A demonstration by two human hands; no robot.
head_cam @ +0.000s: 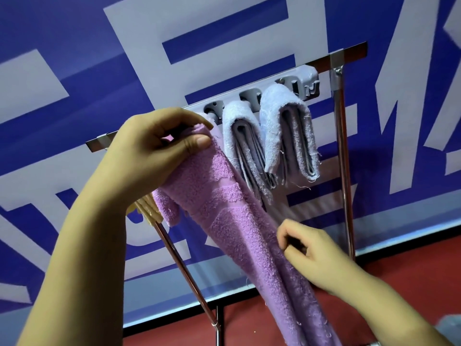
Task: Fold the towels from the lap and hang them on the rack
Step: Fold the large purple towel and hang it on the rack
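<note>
A purple towel (239, 221) hangs folded in a long strip from the left part of the rack's grey hook bar (308, 79). My left hand (159, 151) grips its top fold at the bar, thumb pressed on the cloth. Lower right, my right hand (311, 253) pinches the towel's right edge with curled fingers. Two folded light blue towels (239, 126) (287, 121) hang over pegs just right of the purple one.
The metal rack has a top rail (349, 54), a right post (345, 171) and a slanted left leg (184, 270). Something yellow (147, 211) hangs behind the purple towel at the left. A blue and white wall stands behind; the floor is red.
</note>
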